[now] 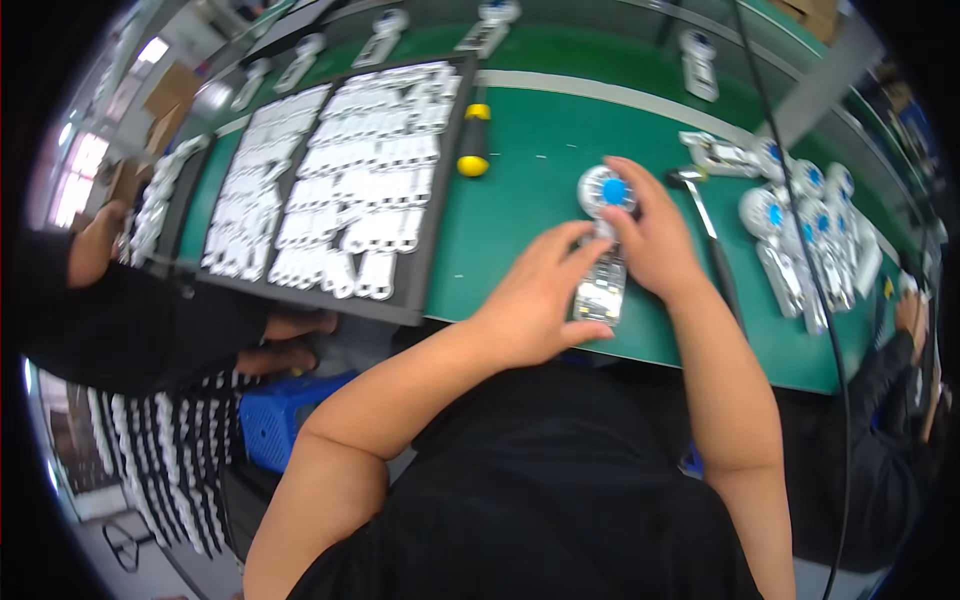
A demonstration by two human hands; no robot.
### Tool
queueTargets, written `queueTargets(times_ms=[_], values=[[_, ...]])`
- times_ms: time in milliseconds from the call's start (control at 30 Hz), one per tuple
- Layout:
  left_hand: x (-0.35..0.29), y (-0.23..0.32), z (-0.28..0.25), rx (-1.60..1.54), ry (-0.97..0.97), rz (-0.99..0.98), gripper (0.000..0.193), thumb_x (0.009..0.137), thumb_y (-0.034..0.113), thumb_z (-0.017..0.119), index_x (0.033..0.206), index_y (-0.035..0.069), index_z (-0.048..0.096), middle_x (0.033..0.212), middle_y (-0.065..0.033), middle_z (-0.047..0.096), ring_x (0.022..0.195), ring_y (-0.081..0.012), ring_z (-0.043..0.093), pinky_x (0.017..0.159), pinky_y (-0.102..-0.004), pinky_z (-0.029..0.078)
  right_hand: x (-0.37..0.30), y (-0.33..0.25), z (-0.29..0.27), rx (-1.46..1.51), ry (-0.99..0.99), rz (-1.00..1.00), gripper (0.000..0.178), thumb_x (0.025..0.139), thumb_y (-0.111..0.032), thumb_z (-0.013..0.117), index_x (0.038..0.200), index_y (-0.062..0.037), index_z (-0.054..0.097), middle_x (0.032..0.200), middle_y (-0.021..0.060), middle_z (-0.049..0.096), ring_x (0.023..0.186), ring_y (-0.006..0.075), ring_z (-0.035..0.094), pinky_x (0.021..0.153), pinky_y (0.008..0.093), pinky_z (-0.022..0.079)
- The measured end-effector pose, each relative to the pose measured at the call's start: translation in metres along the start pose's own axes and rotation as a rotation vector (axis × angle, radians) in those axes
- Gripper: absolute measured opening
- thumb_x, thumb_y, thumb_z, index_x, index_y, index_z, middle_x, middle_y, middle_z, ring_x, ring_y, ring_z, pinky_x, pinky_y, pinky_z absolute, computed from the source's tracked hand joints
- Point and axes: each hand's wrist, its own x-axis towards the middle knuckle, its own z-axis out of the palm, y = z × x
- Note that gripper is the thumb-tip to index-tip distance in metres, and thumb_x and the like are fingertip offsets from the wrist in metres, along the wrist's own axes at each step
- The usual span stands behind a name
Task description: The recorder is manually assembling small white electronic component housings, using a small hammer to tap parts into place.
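Observation:
A white device that looks like a handheld fan (pixel 604 285) lies on the green table in front of me. It has a round head with a blue centre and a handle whose inside parts show. My right hand (pixel 655 240) curls around the head, thumb near the neck and fingers at its far side. My left hand (pixel 535 295) grips the handle from the left, fingertips at the neck and thumb by the near end. A hammer (pixel 712 235) with a dark handle lies just right of my right hand.
Dark trays (pixel 430 240) of white casings stand left, beside a yellow-black screwdriver (pixel 475 140). Several similar fans (pixel 815 230) are heaped at the right. More units (pixel 698 65) rest on the far green strip. A black cable (pixel 800 225) hangs down. Co-workers' hands (pixel 95 240) (pixel 910 315) show at both sides.

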Motion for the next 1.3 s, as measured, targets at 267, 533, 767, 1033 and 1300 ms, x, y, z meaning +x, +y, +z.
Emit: queueTargets(times_ms=[267, 533, 767, 1033, 1300], values=[[-0.068, -0.04, -0.117, 0.418, 0.236, -0.306, 0.027, 0.085, 0.02, 0.085, 0.101, 0.004, 0.072, 0.106, -0.0153, 0.067, 0.108, -0.0379, 0.063, 0.095, -0.0455, 0.052, 0.012, 0.001, 0.011, -0.096, 0.106, 0.021, 0.048, 0.099, -0.015, 0.072, 0.143, -0.0045, 0.06, 0.15, 0.0179, 0.059, 0.137, 0.0357, 0.058, 0.113, 0.0407, 0.048], [-0.083, -0.058, -0.119, 0.532, 0.101, -0.555, 0.018, 0.087, 0.018, 0.083, 0.085, 0.003, 0.073, 0.089, -0.0141, 0.066, 0.097, -0.0357, 0.064, 0.088, -0.0453, 0.052, 0.008, -0.008, 0.004, -0.129, 0.184, -0.032, 0.04, 0.099, -0.014, 0.07, 0.137, -0.0037, 0.062, 0.143, 0.0148, 0.063, 0.134, 0.0305, 0.059, 0.112, 0.039, 0.047], [-0.076, -0.039, -0.116, 0.42, 0.328, -0.238, 0.011, 0.084, 0.008, 0.083, 0.087, 0.003, 0.074, 0.086, -0.0105, 0.067, 0.088, -0.0327, 0.064, 0.081, -0.0445, 0.053, -0.021, -0.047, -0.003, 0.147, 0.111, -0.041, 0.029, 0.099, -0.012, 0.071, 0.125, -0.0016, 0.067, 0.135, 0.0126, 0.067, 0.123, 0.024, 0.065, 0.106, 0.0362, 0.051], [-0.028, -0.006, -0.053, 0.13, 0.472, 0.515, 0.023, 0.073, 0.0, 0.088, 0.093, 0.003, 0.077, 0.091, -0.0078, 0.069, 0.08, -0.029, 0.066, 0.074, -0.0407, 0.055, -0.056, -0.076, 0.045, 1.186, -0.395, 0.304, 0.035, 0.098, -0.019, 0.077, 0.125, -0.0022, 0.062, 0.137, 0.0179, 0.066, 0.123, 0.025, 0.067, 0.109, 0.0419, 0.054], [-0.006, -0.012, -0.021, -0.017, 0.44, 0.535, 0.042, 0.077, 0.008, 0.09, 0.115, 0.004, 0.074, 0.109, -0.0108, 0.072, 0.099, -0.0305, 0.068, 0.083, -0.0418, 0.056, -0.062, -0.059, 0.001, 1.074, -0.156, 0.168, 0.032, 0.093, -0.009, 0.082, 0.118, -0.0018, 0.065, 0.136, 0.0147, 0.069, 0.125, 0.0237, 0.066, 0.109, 0.0424, 0.053]])
